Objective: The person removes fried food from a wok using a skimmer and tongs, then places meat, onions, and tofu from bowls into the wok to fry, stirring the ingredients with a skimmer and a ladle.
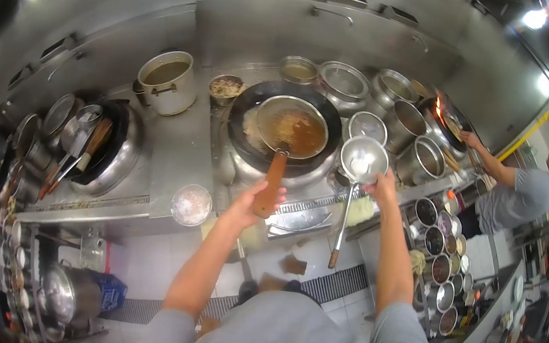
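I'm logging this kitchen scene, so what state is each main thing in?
Left hand: closed on the strainer's handle
Strainer: held over the near wok
Near wok: uncovered, brownish liquid inside
Right hand: gripping the ladle near its bowl
Ladle: held up, handle hanging down
Tall pot: uncovered, cloudy liquid inside
White bowl: uncovered, whitish contents
Ceiling light: on

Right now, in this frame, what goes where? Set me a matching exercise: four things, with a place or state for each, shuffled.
1. Strainer
2. Ladle
3. Bowl of white contents
4. Flame

A. By the counter's front edge
B. Rising at another wok
C. In the right hand
D. Over the nearer wok, in the left hand

Pairs: 1-D, 2-C, 3-A, 4-B
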Tool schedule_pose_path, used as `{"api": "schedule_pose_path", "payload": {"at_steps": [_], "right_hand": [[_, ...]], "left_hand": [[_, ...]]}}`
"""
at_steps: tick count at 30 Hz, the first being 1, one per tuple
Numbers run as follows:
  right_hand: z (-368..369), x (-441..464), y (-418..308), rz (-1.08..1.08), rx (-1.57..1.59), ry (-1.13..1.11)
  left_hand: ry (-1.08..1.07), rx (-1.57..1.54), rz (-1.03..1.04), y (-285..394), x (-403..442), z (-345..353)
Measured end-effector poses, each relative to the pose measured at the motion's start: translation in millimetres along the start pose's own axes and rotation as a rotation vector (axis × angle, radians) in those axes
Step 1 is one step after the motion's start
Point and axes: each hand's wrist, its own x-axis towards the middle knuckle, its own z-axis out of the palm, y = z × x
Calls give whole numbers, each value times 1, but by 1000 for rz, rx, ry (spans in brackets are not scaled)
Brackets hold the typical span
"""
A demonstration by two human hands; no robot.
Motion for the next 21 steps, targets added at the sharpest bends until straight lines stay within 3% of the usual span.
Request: {"api": "schedule_pose_path", "payload": {"at_steps": [2, 4, 7, 8, 10, 11, 13, 16, 18, 19, 21], "right_hand": [[-31, -47, 32, 41, 48, 107], [-52, -106, 41, 98, 133, 191], [-96, -165, 68, 71, 120, 263], [-103, -186, 69, 84, 152, 341], [-124, -230, 79, 138, 122, 444], [-138, -246, 106, 94, 272, 436], [-153, -293, 124, 106, 328, 493], [-188, -354, 158, 124, 409, 665], [-224, -392, 184, 82, 347, 856], [-246, -414, 192, 116, 308, 933], [-285, -477, 188, 112, 342, 1041]], "left_hand": [[-51, -33, -56, -1, -7, -2], [-90, -113, 16, -14, -14, -16], [297, -242, -59, -45, -40, -38], [159, -291, -132, -61, -40, -75], [170, -202, -132, -93, -55, -96], [239, -42, -201, -93, -91, -15], [101, 17, -258, -123, -90, -62], [86, 291, -300, -157, -112, -16], [-7, 890, -204, -178, -117, 12], [-34, 903, -210, -186, -114, 25], [-262, 1287, -96, -204, -106, 53]]}}
